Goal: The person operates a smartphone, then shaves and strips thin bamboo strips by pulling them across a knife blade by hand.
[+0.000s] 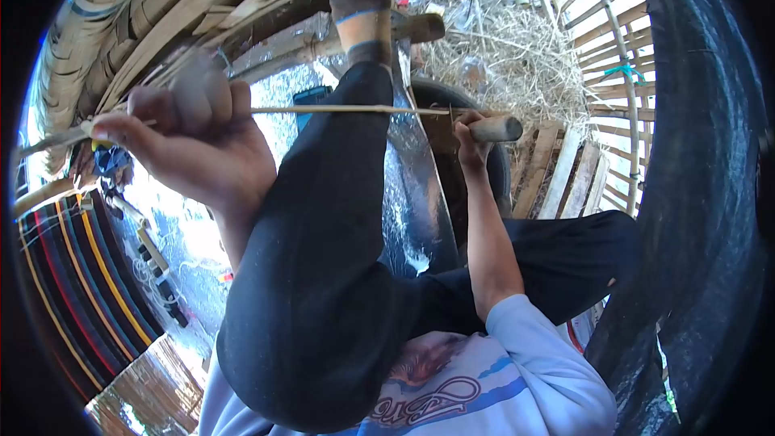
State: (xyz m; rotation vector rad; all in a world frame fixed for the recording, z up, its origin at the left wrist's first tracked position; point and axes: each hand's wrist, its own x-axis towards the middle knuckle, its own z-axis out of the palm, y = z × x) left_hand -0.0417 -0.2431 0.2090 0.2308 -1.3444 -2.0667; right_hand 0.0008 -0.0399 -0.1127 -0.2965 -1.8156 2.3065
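A thin, pale bamboo strip (323, 109) runs almost level across my raised, black-trousered knee. My left hand (198, 125) is closed around its left part, the fingers curled and smeared by motion. Near the strip's right end, my right hand (471, 141) grips a knife by its round wooden handle (496, 129). The blade hardly shows, but it appears to meet the strip just left of my fingers. Below the strip, a long shiny dark sheet (416, 194) lies between my legs.
A dark round tub (504, 186) stands behind my right forearm. Straw (517, 64) covers the ground ahead, beside a slatted bamboo fence (617, 89). Bundled bamboo (161, 0) lies at upper left, near a wooden beam (416, 28). A striped mat (81, 291) is at lower left. Black plastic sheeting (694, 194) hangs right.
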